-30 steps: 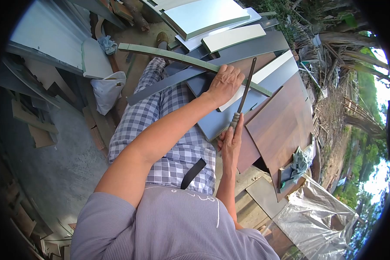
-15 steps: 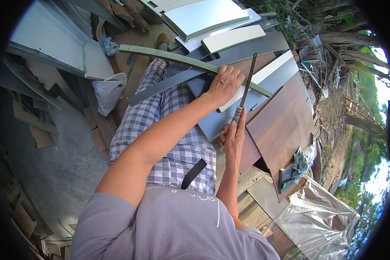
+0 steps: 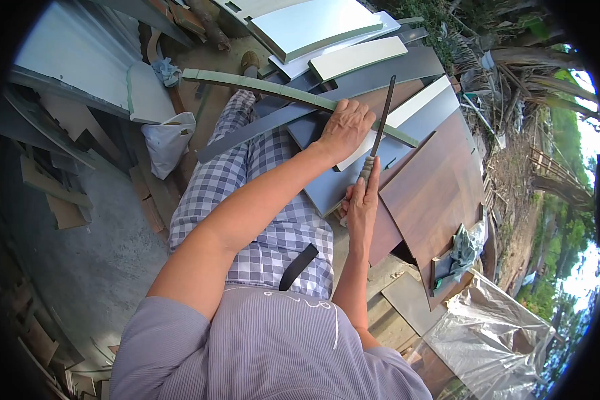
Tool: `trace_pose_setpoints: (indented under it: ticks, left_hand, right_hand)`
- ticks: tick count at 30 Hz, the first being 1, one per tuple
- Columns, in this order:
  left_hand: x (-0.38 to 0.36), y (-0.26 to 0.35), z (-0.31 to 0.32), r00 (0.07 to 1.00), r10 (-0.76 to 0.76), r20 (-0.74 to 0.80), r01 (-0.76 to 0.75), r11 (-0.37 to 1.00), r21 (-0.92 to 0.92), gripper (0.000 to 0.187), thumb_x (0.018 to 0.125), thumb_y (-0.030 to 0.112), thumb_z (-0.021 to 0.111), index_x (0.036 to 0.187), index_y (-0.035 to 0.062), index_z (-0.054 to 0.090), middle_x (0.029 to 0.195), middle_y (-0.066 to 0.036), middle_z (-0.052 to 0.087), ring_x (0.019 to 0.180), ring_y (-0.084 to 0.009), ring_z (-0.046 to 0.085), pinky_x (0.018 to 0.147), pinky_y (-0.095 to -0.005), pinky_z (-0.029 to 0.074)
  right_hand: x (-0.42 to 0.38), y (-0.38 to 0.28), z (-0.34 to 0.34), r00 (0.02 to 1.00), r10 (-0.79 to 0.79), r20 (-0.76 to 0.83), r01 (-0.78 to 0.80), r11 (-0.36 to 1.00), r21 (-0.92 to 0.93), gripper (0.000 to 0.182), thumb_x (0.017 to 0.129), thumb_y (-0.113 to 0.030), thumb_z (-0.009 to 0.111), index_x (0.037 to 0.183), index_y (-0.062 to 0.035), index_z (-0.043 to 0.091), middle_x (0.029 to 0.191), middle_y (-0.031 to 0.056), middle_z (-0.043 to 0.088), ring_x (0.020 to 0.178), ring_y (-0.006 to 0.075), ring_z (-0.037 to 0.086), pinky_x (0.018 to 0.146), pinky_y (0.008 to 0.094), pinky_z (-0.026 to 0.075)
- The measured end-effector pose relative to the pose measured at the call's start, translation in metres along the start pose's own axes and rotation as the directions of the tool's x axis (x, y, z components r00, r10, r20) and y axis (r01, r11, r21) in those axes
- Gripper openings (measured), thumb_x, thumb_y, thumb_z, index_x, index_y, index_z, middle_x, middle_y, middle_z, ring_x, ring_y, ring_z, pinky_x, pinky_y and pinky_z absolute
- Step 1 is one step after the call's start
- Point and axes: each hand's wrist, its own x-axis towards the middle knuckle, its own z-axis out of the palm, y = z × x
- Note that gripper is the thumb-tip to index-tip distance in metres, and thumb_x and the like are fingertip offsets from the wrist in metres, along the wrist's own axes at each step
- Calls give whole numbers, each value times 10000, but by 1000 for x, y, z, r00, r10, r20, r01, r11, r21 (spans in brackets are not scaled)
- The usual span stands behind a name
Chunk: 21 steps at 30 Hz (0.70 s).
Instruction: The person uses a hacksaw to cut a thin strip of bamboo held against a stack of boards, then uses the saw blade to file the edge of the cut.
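Note:
My left hand (image 3: 347, 128) is closed over a long narrow strip of board (image 3: 260, 85) with a greenish edge, which lies slantwise across the stack in front of me. In my right hand (image 3: 361, 210) is the ribbed grey handle of a file (image 3: 384, 117), its slim dark blade pointing away from me. The blade crosses the strip's edge just right of my left fingers. Under the strip lie a grey-blue panel (image 3: 333, 190) and a cream-faced piece (image 3: 420, 101).
White and cream boards (image 3: 360, 59) are piled at the far side. Brown wood-grain panels (image 3: 433, 187) lie to the right, with a crumpled plastic bag (image 3: 469, 247) on them. A white sack (image 3: 170, 143) stands on the left, near more offcuts (image 3: 53, 183). Clear plastic sheeting (image 3: 493, 333) covers the lower right.
My right hand and the file have slid slightly forward, away from my body, across the strip's edge. My left hand and the strip stay in place.

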Motion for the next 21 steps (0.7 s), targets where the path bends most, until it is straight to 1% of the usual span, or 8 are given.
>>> trace_pose_setpoints:
  ticks: [2, 6, 8, 12, 14, 17, 21]
  left_hand:
    - [1, -1, -1, 1000, 2, -12, -2, 1000, 3, 152, 810, 79, 566, 957, 87, 601, 895, -46, 560, 910, -203, 540, 859, -349, 370]
    - [0, 0, -1, 1000, 7, 3, -7, 1000, 8, 133, 811, 77, 566, 940, 90, 600, 875, -46, 555, 890, -201, 538, 848, -345, 368]
    - [0, 0, 0, 1000, 7, 5, -7, 1000, 12, 130, 811, 75, 566, 935, 90, 600, 869, -46, 554, 885, -200, 538, 844, -343, 368]
    - [1, 0, 0, 1000, 10, -17, -10, 1000, 15, 131, 805, 75, 572, 932, 90, 600, 864, -46, 555, 889, -199, 539, 841, -341, 367]
    - [1, 0, 0, 1000, 5, -16, -5, 1000, 12, 132, 804, 74, 573, 932, 91, 600, 865, -46, 555, 891, -199, 540, 842, -342, 367]
    - [0, 0, -1, 1000, 6, -12, -5, 1000, 12, 127, 804, 76, 575, 927, 93, 601, 868, -46, 555, 893, -199, 540, 845, -343, 369]
    - [1, 0, 0, 1000, 4, -17, -4, 1000, 16, 121, 805, 77, 574, 922, 94, 600, 872, -46, 554, 900, -198, 540, 847, -345, 369]
  right_hand:
    - [-2, 4, 0, 1000, 15, -5, -14, 999, 45, 564, 1021, -178, 387, 1530, -269, 161, 687, -12, 407, 502, 52, 366, 425, 214, 335]
    - [-28, 23, -1, 1000, 31, 0, -30, 999, 39, 567, 1023, -188, 390, 1531, -271, 152, 690, -13, 410, 500, 51, 363, 418, 214, 330]
    - [-39, 31, -3, 999, 43, -4, -43, 999, -17, 567, 1025, -201, 395, 1531, -279, 152, 694, -15, 414, 498, 50, 362, 410, 213, 321]
    - [-35, 31, -5, 1000, 30, -9, -30, 998, -56, 566, 1026, -207, 398, 1531, -288, 154, 695, -15, 412, 497, 52, 362, 405, 214, 317]
    - [-22, 22, -3, 1000, -24, -11, 23, 998, -66, 560, 1026, -201, 397, 1528, -291, 169, 696, -13, 413, 499, 52, 368, 405, 215, 320]
    - [-6, 9, -2, 1000, -15, -17, 14, 997, -80, 557, 1025, -193, 396, 1528, -288, 175, 700, -13, 412, 501, 52, 369, 411, 215, 328]
    - [-8, 10, -3, 1000, -16, -21, 15, 998, -62, 556, 1024, -185, 397, 1528, -278, 181, 695, -14, 412, 502, 52, 362, 417, 216, 327]
